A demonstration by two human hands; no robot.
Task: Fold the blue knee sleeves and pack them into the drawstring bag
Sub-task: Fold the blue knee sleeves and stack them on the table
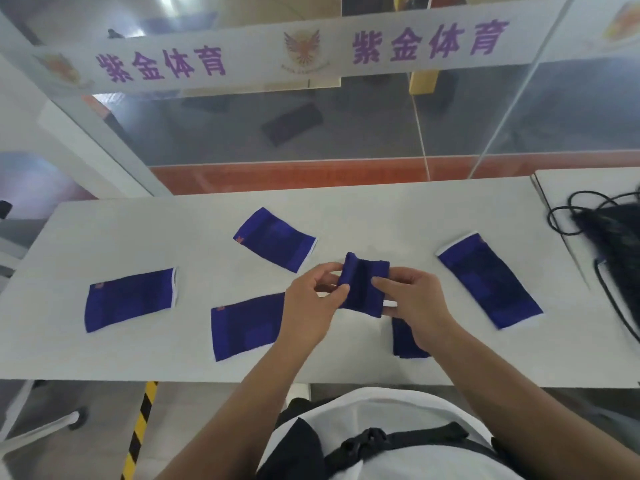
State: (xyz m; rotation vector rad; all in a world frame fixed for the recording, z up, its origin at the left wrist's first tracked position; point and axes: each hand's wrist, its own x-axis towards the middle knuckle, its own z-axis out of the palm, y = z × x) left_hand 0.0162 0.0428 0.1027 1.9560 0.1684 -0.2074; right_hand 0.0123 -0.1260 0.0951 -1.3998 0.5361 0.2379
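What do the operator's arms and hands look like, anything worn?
Left hand and right hand are bare, with no gloves, watch or sleeves in view. The torso shows a white-and-black top with a black buckled strap.

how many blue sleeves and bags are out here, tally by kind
flat knee sleeves: 4
held knee sleeve, between left hand and right hand: 1
partly hidden knee sleeve under the right wrist: 1
drawstring bag, black: 1
total: 7

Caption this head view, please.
Left hand and right hand fold a blue fabric knee sleeve over a white table.
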